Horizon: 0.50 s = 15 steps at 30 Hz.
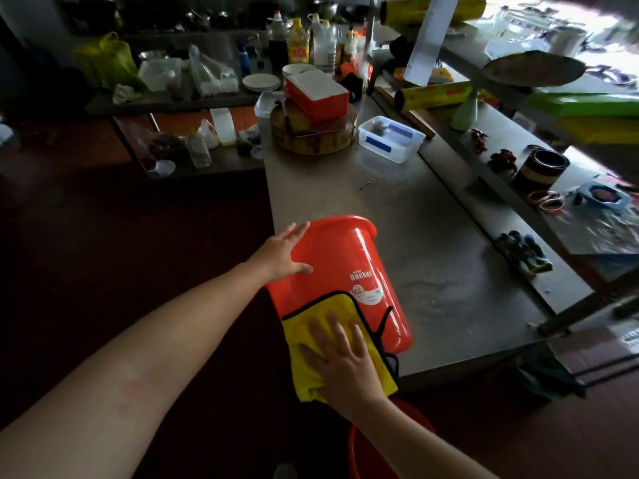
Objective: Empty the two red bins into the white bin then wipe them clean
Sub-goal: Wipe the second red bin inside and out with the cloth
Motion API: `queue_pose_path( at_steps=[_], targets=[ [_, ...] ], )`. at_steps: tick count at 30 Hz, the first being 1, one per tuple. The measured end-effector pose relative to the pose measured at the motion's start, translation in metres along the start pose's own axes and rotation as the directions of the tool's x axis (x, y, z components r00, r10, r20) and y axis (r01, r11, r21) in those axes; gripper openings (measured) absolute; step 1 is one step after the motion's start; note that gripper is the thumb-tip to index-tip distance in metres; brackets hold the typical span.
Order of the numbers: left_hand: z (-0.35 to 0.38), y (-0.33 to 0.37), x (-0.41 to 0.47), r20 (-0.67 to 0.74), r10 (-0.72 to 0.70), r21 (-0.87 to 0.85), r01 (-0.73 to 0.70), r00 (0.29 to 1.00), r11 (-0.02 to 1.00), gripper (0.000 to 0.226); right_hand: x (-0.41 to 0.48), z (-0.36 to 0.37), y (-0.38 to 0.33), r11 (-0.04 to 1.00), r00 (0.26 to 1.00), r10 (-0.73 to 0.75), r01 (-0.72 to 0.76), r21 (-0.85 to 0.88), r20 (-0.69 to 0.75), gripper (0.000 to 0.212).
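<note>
**Here, both hands flat on one red bin**

Plainly, the red bin [339, 264] lies tipped over at the near left corner of the steel table [432, 264], its rimmed mouth pointing away from the person and its base nearest them. The left hand [281, 252] rests open against the bin's left wall. Its fingers [299, 231] are straight and spread, reaching up toward the rim, and the thumb lies across the wall just left of the printed label. They curl round nothing.

The right hand [345, 361] lies flat on a yellow cloth [332, 307] with a black edge. Its fingers [337, 328] are straight and slightly apart, pressing the cloth onto the bin's lower wall near the base. The label sits just beyond these fingertips, and the cloth's top edge lies between them and it. The cloth's lower part hangs below the palm, off the table's edge.

Under the right forearm, part of a second red bin [366, 447] shows in shadow, lower down than the table.
</note>
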<state>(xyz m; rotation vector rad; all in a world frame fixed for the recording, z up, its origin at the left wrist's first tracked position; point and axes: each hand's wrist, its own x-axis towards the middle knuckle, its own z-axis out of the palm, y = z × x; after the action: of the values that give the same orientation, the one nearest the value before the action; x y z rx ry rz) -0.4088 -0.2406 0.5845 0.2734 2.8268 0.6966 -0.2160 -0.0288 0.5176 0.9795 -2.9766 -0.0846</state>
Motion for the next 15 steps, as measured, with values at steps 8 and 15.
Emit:
queue_pose_path(
  at_steps=[8, 15],
  targets=[
    [0.002, -0.003, -0.001, -0.01, 0.009, 0.02, -0.009, 1.0, 1.0, 0.113, -0.031, -0.004, 0.063, 0.939, 0.968, 0.232, -0.195, 0.284, -0.101, 0.088],
    [0.001, -0.011, -0.008, 0.003, -0.03, -0.014, 0.03, 1.0, 0.999, 0.115, -0.039, 0.004, 0.108, 0.487, 0.854, 0.518, -0.344, 0.803, 0.051, 0.073]
  ],
)
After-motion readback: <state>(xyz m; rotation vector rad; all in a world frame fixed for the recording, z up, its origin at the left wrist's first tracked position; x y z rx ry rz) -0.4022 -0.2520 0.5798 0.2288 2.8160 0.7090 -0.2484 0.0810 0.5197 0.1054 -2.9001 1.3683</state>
